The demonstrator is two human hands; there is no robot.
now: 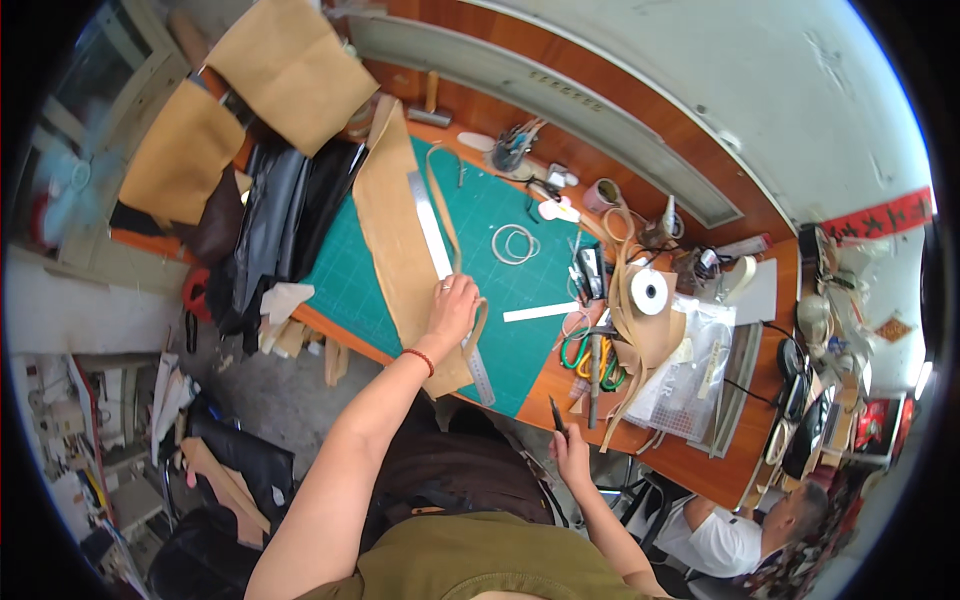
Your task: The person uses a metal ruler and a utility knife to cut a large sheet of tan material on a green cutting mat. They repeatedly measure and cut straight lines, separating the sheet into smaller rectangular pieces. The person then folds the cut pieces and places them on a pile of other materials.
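Observation:
A long tan leather piece lies across the green cutting mat, its near end hanging toward the table's front edge. Along it runs a metal ruler, and my left hand presses down on it with bent fingers, covering its middle. A narrow leather strip curves beside the ruler and passes by that hand. My right hand is off the table's front edge, closed around a slim dark pointed tool. Whether that tool is a knife or a pen I cannot tell.
Scissors, a white spool and clear plastic bags crowd the right side. A hammer and a tool cup stand at the back. Black rolled material lies left. A seated person is at lower right.

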